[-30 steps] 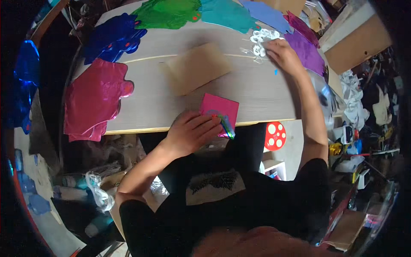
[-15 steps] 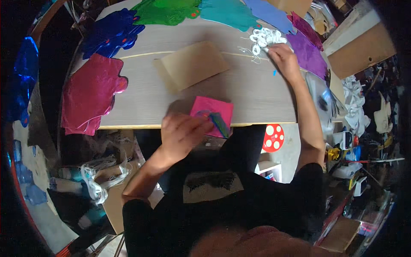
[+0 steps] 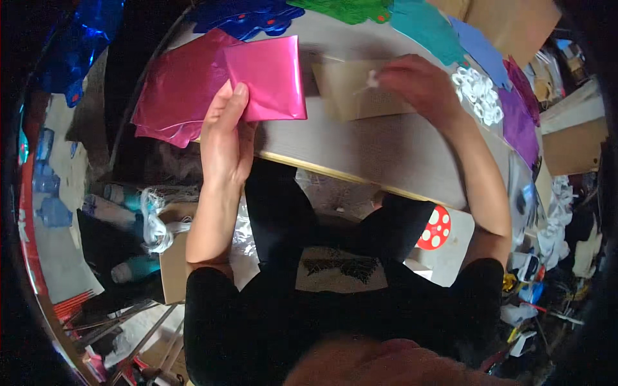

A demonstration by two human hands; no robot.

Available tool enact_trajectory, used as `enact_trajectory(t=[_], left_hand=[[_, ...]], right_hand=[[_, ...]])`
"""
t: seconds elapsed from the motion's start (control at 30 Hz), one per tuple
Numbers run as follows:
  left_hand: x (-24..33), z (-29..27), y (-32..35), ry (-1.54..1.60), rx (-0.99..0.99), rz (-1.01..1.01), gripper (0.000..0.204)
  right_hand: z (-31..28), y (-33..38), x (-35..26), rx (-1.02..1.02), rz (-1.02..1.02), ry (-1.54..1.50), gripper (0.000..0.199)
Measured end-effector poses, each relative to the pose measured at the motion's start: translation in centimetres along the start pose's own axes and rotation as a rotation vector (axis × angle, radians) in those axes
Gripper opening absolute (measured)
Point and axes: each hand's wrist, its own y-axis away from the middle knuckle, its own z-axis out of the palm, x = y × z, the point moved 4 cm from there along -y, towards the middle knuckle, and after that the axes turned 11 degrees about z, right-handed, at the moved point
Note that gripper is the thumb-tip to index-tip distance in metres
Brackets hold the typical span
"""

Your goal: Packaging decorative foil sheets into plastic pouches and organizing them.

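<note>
Grey table [image 3: 360, 147], yellowish edge [image 3: 322, 169]; dim, cluttered room.

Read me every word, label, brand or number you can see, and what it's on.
Nothing here can be read.
Pink foil square in the left hand: no lettering visible.
Pale panel on the black shirt: dark pattern, no readable words.
Red disc with white dots: no readable lettering.
Blue foil: red spots, too small to make out.
</note>
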Motion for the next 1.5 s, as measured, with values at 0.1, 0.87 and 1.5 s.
enact_trajectory(t=[0.1, 0.87, 1.5], left_hand=[[-0.4, -0.8, -1.3, -0.022, -0.009, -0.075, 0.024], [-5.8, 7.8, -5.0, -0.109, -0.386, -0.242, 0.021], [-4.9, 3.7, -4.6, -1.451, -0.711, 0.551, 0.054]], right_hand=[[3.0, -1.1, -0.8, -0.095, -0.367, 0.341, 0.025], [2.2, -1.2, -2.7, -0.196, 0.579, -1.100, 0.039], [3.6, 0.1, 4.5, -0.276, 0.724, -0.689, 0.035]])
